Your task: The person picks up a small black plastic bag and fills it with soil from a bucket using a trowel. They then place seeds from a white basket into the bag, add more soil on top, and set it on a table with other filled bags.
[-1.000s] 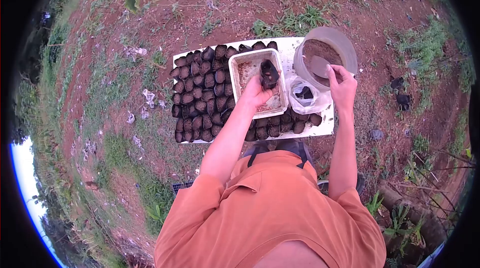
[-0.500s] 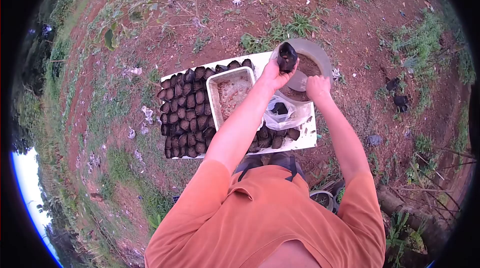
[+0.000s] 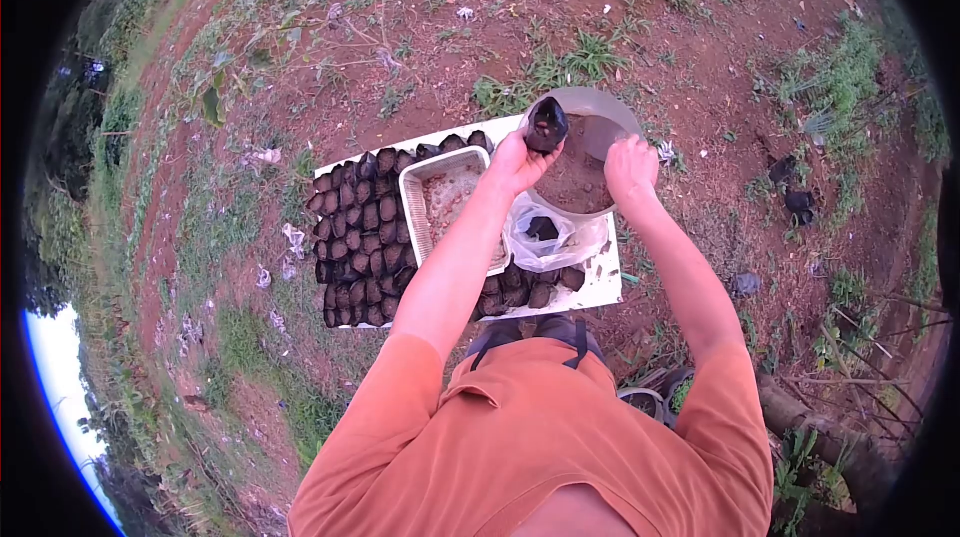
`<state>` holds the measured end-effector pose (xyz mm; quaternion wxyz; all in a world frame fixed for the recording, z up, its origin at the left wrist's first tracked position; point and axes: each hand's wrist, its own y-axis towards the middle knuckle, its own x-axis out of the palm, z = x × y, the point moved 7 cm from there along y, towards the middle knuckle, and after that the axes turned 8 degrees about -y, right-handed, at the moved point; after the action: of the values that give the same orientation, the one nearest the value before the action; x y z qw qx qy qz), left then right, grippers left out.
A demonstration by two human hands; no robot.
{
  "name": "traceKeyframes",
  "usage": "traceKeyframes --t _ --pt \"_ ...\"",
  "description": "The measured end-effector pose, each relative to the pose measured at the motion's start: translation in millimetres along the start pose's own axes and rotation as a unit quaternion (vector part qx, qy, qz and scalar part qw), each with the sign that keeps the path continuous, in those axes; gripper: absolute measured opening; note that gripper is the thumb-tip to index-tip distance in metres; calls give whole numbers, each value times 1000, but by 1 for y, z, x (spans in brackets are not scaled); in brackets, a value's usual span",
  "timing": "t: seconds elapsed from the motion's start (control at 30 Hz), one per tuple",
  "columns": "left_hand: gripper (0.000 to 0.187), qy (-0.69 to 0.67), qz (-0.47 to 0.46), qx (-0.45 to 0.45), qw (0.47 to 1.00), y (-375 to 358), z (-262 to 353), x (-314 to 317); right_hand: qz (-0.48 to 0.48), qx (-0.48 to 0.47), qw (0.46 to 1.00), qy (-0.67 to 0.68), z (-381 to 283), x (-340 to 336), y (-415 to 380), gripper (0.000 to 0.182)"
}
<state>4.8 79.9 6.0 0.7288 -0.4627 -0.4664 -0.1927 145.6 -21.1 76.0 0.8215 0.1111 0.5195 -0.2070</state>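
My left hand [image 3: 519, 165] is closed around a small black plastic nursery bag [image 3: 546, 125], its mouth open toward me and something reddish inside. The bag is held over the left side of a round, greyish basin [image 3: 575, 97] with brown soil [image 3: 577, 175] in it. At the basin's right side, my right hand [image 3: 632, 167] is a fist on a grey scoop [image 3: 600, 136]; its handle is hidden by the fingers. The scoop lies tilted near the basin's inner wall, above the soil.
Rows of soil-filled black bags [image 3: 352, 240] cover the left of a white table [image 3: 602, 287]. A cream plastic basket [image 3: 408, 199] with pale, reddish-flecked contents stands mid-table. Beside it sits a clear plastic bag [image 3: 545, 255] with black plastic inside. A branch [image 3: 830, 427] lies at lower right.
The scoop has swung from the basin's lower left to its upper right side, with my right hand turning. My left hand and the black bag have shifted slightly left and down in view.
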Motion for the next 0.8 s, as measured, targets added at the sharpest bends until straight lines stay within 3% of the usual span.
traceKeyframes --t 0.13,0.23,0.4,0.8 --pt "35 21 6 -4 1000 0 2 -2 25 -16 999 -26 -12 20 7 21" --pt "35 31 6 -8 999 1 0 -4 17 -45 998 33 -20 31 -1 21" --pt "34 21 -7 -28 999 1 -5 -3 -118 -83 969 199 -27 47 -2 26" --pt "33 18 -14 -10 1000 -7 2 8 -187 -29 950 249 -20 38 -8 34"
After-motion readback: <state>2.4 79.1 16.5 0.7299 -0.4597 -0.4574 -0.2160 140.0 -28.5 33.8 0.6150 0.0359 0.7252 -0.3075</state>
